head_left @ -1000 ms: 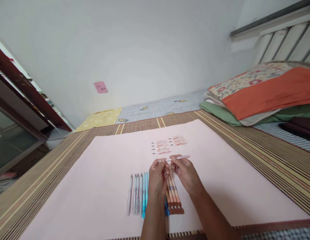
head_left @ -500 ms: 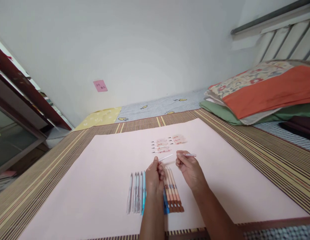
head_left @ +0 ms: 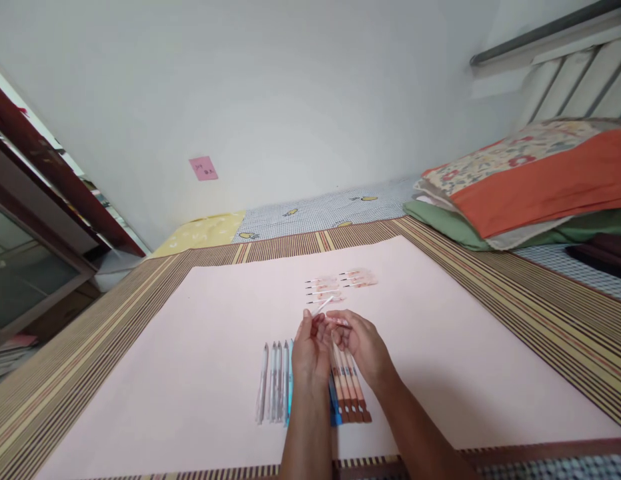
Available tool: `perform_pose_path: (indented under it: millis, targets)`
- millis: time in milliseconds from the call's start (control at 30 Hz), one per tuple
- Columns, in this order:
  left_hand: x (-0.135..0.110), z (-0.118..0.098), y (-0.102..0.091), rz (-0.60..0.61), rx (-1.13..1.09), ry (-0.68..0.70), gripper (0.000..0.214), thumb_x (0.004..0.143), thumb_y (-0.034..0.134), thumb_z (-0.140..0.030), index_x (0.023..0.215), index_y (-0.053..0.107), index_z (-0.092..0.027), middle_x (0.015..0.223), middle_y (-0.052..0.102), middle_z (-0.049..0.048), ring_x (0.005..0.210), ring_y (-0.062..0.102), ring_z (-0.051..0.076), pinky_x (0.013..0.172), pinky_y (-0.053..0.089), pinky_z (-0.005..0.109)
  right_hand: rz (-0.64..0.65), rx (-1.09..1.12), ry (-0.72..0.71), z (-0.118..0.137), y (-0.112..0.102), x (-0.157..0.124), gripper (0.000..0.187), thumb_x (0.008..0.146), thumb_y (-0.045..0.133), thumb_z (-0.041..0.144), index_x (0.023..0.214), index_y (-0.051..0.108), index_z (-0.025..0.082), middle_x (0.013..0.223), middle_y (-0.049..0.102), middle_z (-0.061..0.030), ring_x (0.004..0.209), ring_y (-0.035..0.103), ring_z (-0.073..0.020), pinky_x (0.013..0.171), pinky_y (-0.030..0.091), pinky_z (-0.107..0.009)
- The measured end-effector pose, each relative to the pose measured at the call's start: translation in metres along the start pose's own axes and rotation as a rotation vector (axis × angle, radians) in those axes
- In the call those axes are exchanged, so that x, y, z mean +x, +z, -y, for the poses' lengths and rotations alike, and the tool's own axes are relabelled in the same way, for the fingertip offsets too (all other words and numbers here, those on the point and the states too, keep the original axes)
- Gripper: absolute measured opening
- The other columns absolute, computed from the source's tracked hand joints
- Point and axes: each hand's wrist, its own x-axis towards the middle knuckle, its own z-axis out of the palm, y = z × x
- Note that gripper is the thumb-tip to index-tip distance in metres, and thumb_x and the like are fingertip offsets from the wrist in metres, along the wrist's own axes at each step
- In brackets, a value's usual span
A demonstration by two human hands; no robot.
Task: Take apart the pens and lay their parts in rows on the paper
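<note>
Thin white plastic stick: up in the air over the paper, slanting up to the right, its far end crossing in front of the lowest dark-tipped piece from this angle
Left hand: pinching that stick near its lower end, thumb on top, other fingers curled
Right hand: right beside the left one, fingers bent around a slim pinkish-white tube, most of it covered; can't tell if the two hands touch
Dark-tipped slim pieces: lying flat beyond the hands, four in a left column, three to the right, blurry pinkish see-through bits next to them
Pens on the near side: four greyish clear ones on the left, a light blue one partly behind the left arm, dark blue on its other side, then four peach pens with brown ends
Paper: big pale pink sheet under all of it, on a brown-and-tan striped mat
Wall: small pink note with dark writing
Far right: folded orange and floral fabric on green cloth
</note>
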Motion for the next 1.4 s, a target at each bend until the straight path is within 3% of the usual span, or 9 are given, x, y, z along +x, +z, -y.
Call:
perform_pose_path:
  millis: [200, 400, 500, 633, 733, 833, 1000, 1133, 1400]
  targets:
    - [0.005, 0.001, -0.005, -0.039, -0.01, -0.058, 0.029, 0.087, 0.078, -0.033, 0.071, 0.066, -0.013, 0.07, 0.066, 0.0034, 0.057, 0.062, 0.01, 0.056, 0.054, 0.02, -0.006, -0.539, -0.263, -0.012, 0.015, -0.014, 0.016, 0.09, 0.064, 0.041, 0.087, 0.065, 0.025, 0.081, 0.071, -0.0025, 0.071, 0.063, -0.02, 0.067, 0.046, -0.031]
    - [0.008, -0.007, -0.015, 0.056, -0.09, -0.133, 0.032, 0.079, 0.086, -0.037, 0.07, 0.062, -0.017, 0.054, 0.048, -0.0066, 0.045, 0.047, 0.005, 0.047, 0.043, 0.017, 0.219, -0.856, -0.468, -0.004, 0.019, -0.024, 0.011, 0.095, 0.06, 0.034, 0.095, 0.069, 0.028, 0.093, 0.073, -0.0051, 0.085, 0.066, -0.0229, 0.077, 0.046, -0.033]
    - [0.006, -0.011, -0.015, 0.13, -0.106, -0.138, 0.036, 0.078, 0.087, -0.04, 0.07, 0.059, -0.019, 0.05, 0.04, -0.009, 0.042, 0.039, 0.005, 0.043, 0.038, 0.018, 0.223, -0.801, -0.565, 0.007, 0.02, -0.027, 0.012, 0.095, 0.061, 0.033, 0.095, 0.072, 0.027, 0.093, 0.071, -0.0068, 0.087, 0.065, -0.023, 0.079, 0.048, -0.034]
    - [0.002, -0.011, -0.008, 0.216, -0.035, -0.128, 0.036, 0.076, 0.089, -0.037, 0.074, 0.06, -0.016, 0.048, 0.03, -0.0117, 0.039, 0.026, 0.003, 0.036, 0.024, 0.015, -0.089, -0.601, -0.498, 0.017, 0.013, -0.019, 0.015, 0.093, 0.064, 0.037, 0.092, 0.073, 0.024, 0.084, 0.069, -0.0052, 0.076, 0.064, -0.02, 0.071, 0.049, -0.032]
    - [-0.003, -0.006, -0.004, 0.303, 0.066, -0.137, 0.042, 0.068, 0.094, -0.035, 0.073, 0.058, -0.015, 0.054, 0.044, -0.0093, 0.039, 0.026, 0.0, 0.036, 0.019, 0.014, -0.247, -0.456, -0.361, 0.021, 0.001, -0.009, 0.031, 0.084, 0.072, 0.046, 0.102, 0.074, 0.021, 0.082, 0.07, -0.0041, 0.069, 0.061, -0.0181, 0.064, 0.049, -0.03]
    - [-0.006, 0.001, -0.002, 0.342, 0.154, -0.113, 0.045, 0.061, 0.097, -0.034, 0.073, 0.059, -0.013, 0.068, 0.061, -0.0034, 0.039, 0.028, -0.002, 0.036, 0.019, 0.013, -0.247, -0.378, -0.292, 0.025, -0.011, -0.001, 0.038, 0.078, 0.076, 0.054, 0.092, 0.075, 0.019, 0.073, 0.067, -0.0018, 0.062, 0.056, -0.0147, 0.057, 0.045, -0.028]
    - [-0.007, 0.003, -0.001, 0.355, 0.19, -0.077, 0.043, 0.054, 0.098, -0.026, 0.082, 0.069, -0.01, 0.071, 0.065, -0.0016, 0.039, 0.028, -0.003, 0.037, 0.018, 0.013, -0.295, -0.322, -0.263, 0.03, -0.022, 0.003, 0.037, 0.076, 0.078, 0.055, 0.075, 0.07, 0.019, 0.062, 0.061, 0.0012, 0.057, 0.052, -0.0125, 0.056, 0.044, -0.026]
    - [-0.008, 0.002, 0.0, 0.321, 0.166, -0.067, 0.047, 0.053, 0.096, -0.019, 0.093, 0.073, -0.01, 0.071, 0.066, -0.0007, 0.039, 0.029, -0.002, 0.038, 0.019, 0.014, -0.36, -0.218, -0.226, 0.03, -0.028, 0.005, 0.04, 0.074, 0.08, 0.057, 0.084, 0.074, 0.019, 0.07, 0.069, -0.002, 0.065, 0.06, -0.0148, 0.061, 0.048, -0.027]
    - [-0.007, 0.003, -0.001, 0.281, 0.121, -0.072, 0.035, 0.06, 0.092, -0.017, 0.087, 0.072, -0.009, 0.071, 0.064, -0.0008, 0.041, 0.028, -0.002, 0.038, 0.019, 0.014, -0.417, 0.032, -0.185, 0.037, -0.039, 0.008, 0.036, 0.068, 0.088, 0.049, 0.083, 0.073, 0.019, 0.086, 0.074, -0.004, 0.073, 0.067, -0.0148, 0.063, 0.052, -0.025]
